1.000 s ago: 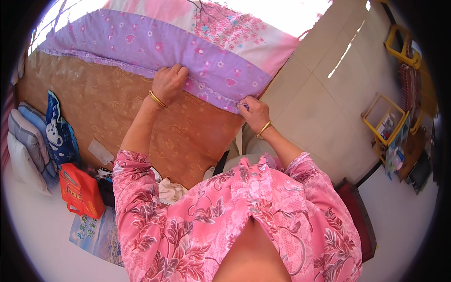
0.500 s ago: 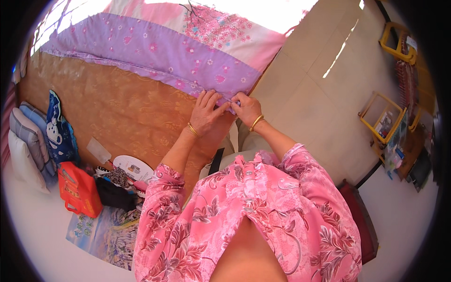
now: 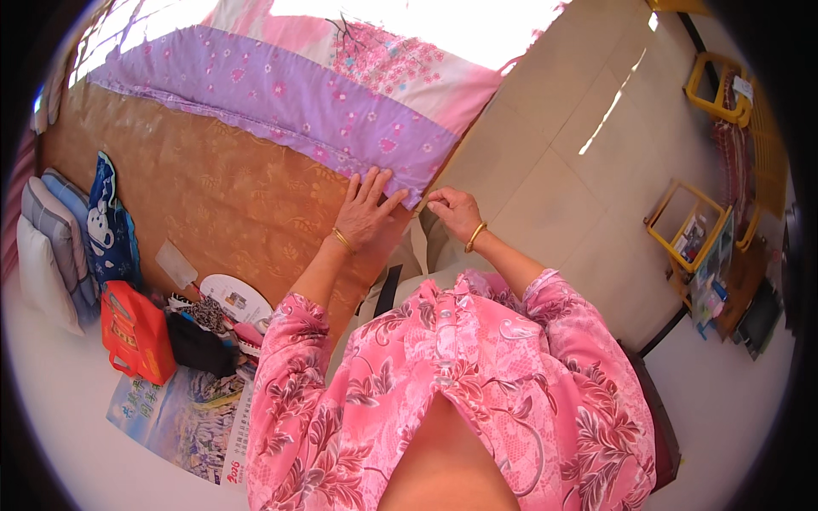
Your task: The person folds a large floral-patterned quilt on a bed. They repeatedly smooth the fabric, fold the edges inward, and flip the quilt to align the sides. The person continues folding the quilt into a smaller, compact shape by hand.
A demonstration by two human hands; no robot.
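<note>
A quilt (image 3: 281, 102) with a purple floral border and a pink and white blossom print covers the far part of a brown patterned bed surface (image 3: 213, 179). My left hand (image 3: 366, 209) is open, laid over the quilt's near edge by its right corner, with fingertips on the purple cloth. Just right of that corner is my right hand (image 3: 456, 210), thumb and fingers pinched together. Whatever is between those fingertips, if anything, is too small to make out. A gap now shows between the right hand and the quilt's purple corner.
At the left lie folded pillows (image 3: 64, 221), a blue printed cushion (image 3: 106, 217), a red bag (image 3: 136, 332), a round white fan (image 3: 234, 298) and a poster (image 3: 183, 422). Tiled floor (image 3: 554, 145) stretches along the bed's right side. Yellow-framed racks (image 3: 690, 221) stand at the far right.
My right hand has let go of the quilt's corner and moved a little right and down. My left hand has flattened out on the edge, its fingers spreading.
</note>
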